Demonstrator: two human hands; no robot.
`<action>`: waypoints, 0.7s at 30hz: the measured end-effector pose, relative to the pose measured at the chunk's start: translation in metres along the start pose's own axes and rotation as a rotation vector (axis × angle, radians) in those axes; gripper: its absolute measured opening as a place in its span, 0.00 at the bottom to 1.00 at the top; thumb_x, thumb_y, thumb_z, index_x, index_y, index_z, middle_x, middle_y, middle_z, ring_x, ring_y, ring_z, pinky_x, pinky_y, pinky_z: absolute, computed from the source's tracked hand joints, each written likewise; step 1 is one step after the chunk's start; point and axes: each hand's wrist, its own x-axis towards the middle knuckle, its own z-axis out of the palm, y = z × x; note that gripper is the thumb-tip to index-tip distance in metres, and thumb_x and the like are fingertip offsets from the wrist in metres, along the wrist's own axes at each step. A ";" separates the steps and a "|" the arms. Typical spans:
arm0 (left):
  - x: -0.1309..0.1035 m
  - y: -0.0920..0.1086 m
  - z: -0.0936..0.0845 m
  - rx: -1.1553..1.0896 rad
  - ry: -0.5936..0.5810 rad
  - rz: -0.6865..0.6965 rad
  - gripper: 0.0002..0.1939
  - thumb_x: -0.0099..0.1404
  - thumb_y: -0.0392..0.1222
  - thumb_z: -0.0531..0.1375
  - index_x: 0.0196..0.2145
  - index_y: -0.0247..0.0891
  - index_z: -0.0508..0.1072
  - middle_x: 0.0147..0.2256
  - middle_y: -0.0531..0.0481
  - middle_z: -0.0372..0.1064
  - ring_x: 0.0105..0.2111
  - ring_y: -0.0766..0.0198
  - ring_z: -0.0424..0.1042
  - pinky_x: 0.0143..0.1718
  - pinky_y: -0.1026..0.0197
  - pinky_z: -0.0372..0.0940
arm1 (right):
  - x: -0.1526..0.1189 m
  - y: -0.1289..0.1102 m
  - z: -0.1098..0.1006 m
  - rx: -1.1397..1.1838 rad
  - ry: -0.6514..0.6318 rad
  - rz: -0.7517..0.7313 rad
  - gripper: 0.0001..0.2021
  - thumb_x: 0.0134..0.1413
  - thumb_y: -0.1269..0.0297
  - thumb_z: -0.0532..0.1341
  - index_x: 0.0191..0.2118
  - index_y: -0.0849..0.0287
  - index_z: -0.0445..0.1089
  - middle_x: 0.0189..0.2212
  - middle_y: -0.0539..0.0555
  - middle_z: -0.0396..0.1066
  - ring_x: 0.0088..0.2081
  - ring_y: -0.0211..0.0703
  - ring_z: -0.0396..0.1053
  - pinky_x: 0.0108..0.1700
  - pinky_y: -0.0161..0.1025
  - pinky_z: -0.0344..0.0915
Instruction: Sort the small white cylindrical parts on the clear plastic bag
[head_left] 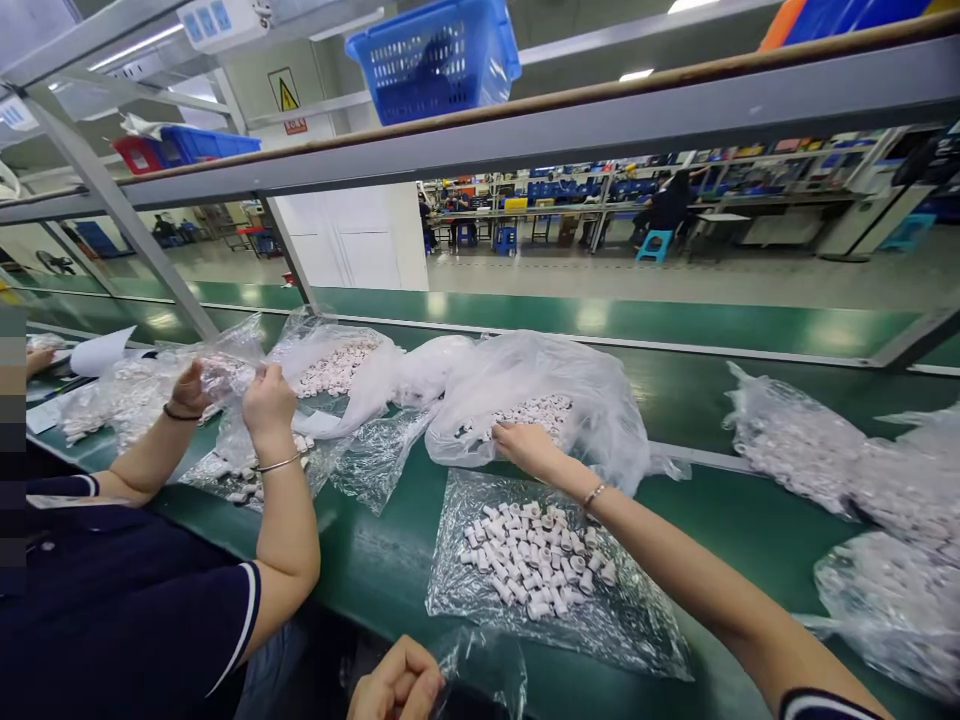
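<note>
My left hand (396, 684) is at the bottom edge, fingers closed on the edge of a clear plastic bag (499, 672). My right hand (529, 450) reaches forward into the mouth of a large translucent bag (600, 385) of small pale parts (541, 412). Its fingers are pressed together at the parts; what they pinch, if anything, is hidden. Between my hands, a pile of short white cylindrical pieces (534, 560) lies on a flat clear plastic sheet (630, 635), below my right forearm.
At left, a co-worker's two hands (268, 405) hold up a clear bag. More filled bags (795, 435) lie on the green bench (375, 560) at right. An overhead shelf (600, 110) carries a blue basket (435, 65); metal posts (142, 230) support it.
</note>
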 end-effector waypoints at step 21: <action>-0.045 -0.008 0.032 0.163 -0.030 -0.007 0.23 0.66 0.55 0.54 0.18 0.42 0.69 0.15 0.55 0.56 0.19 0.65 0.68 0.15 0.69 0.46 | -0.202 0.043 0.017 0.451 0.097 0.352 0.16 0.64 0.55 0.51 0.52 0.50 0.69 0.45 0.54 0.71 0.34 0.45 0.72 0.33 0.40 0.65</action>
